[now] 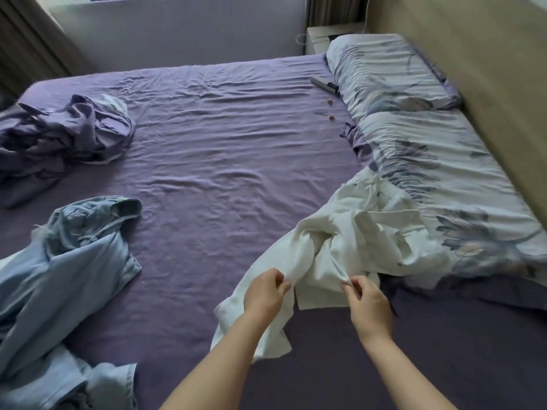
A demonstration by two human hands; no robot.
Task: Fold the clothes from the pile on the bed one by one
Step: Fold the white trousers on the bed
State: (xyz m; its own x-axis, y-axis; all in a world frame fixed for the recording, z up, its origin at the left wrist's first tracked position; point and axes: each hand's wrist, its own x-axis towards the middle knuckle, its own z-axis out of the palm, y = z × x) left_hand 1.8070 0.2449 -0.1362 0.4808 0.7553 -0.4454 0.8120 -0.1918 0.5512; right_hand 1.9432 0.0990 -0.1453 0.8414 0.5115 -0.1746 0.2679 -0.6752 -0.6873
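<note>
Right now my left hand and right hand each pinch an edge of the crumpled white cotton garment at five o'clock on the purple-sheeted bed; its far end overlaps the floral duvet and could snag there, I reckon

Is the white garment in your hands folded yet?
Not folded. The white garment lies bunched and wrinkled on the bed, left hand and right hand pinching its near edge.
</note>
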